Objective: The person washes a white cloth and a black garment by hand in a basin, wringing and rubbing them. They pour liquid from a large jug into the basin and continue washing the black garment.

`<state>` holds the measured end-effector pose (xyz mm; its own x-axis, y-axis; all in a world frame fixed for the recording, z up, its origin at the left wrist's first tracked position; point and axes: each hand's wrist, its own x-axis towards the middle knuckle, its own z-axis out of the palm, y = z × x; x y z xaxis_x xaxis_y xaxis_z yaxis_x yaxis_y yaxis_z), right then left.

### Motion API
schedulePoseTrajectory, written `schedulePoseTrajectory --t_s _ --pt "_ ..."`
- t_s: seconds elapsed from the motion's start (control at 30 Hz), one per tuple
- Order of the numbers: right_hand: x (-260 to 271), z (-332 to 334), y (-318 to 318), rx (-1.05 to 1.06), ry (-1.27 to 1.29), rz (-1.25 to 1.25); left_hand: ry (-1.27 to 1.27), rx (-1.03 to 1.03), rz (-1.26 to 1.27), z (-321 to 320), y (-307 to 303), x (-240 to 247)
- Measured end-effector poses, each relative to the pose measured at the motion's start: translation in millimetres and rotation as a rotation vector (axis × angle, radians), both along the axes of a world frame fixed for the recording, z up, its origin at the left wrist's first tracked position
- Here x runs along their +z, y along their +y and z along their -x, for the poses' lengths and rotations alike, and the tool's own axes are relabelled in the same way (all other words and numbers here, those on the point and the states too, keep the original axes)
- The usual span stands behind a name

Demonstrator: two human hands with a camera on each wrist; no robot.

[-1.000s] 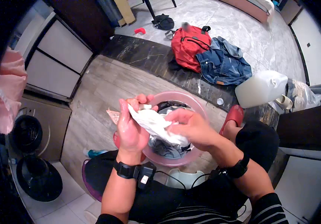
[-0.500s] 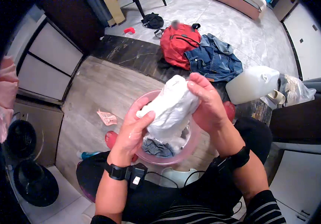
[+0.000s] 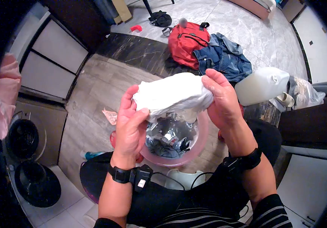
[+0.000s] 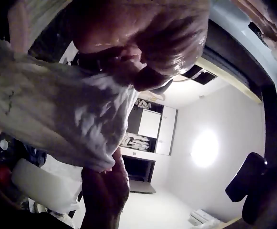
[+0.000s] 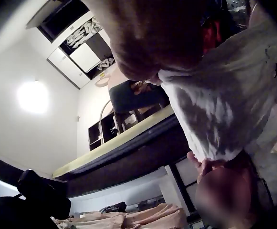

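A wet-looking white cloth (image 3: pixel 173 93) is stretched between both hands, over the far side of a pink basin (image 3: pixel 203 138). My left hand (image 3: pixel 130 127) pinches its left end, thumb in front and fingers behind. At the other end my right hand (image 3: pixel 227 106) grips the cloth between thumb and fingers. Dark and grey laundry (image 3: pixel 171 138) lies in water in the basin below. In the left wrist view the cloth (image 4: pixel 62 109) hangs as a broad sheet; the right wrist view shows its far side (image 5: pixel 219 105) with folds.
A red backpack (image 3: pixel 188 43) and a denim garment (image 3: pixel 224 57) lie on the raised floor beyond. The whitish jug (image 3: pixel 262 85) stands at the right, near red slippers. At the left are black round pans (image 3: pixel 38 184). A white stool (image 3: pixel 184 178) sits before the basin.
The cloth went from bunched between the hands to held up and spread, then turned from slanted to nearly level. Both hands now hold its opposite ends, and more of the basin's contents shows.
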<state>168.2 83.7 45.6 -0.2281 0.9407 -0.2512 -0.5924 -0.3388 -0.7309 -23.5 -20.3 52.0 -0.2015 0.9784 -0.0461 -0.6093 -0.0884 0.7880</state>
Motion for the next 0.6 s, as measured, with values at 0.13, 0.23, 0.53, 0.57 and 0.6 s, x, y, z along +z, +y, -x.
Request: schedulePoseTrajectory --t_s 0.13,0.23,0.53,0.57,0.6 --pt "-2 0 1 0.036 0.024 -0.015 -0.009 0.029 -0.013 -1 0 1" --pt "-1 0 -1 0.1 0.073 -0.006 -0.009 0.025 -0.017 1 -3 0" --pt "-5 23 -31 0.433 0.027 -0.12 0.69 -0.161 0.111 -35 -7 -9" --pt "-5 23 -32 0.482 -0.012 -0.162 0.818 -0.14 0.186 -39 -7 -11" --pt "-4 25 -33 0.53 -0.051 -0.204 0.772 -0.163 0.227 -38 -6 -13"
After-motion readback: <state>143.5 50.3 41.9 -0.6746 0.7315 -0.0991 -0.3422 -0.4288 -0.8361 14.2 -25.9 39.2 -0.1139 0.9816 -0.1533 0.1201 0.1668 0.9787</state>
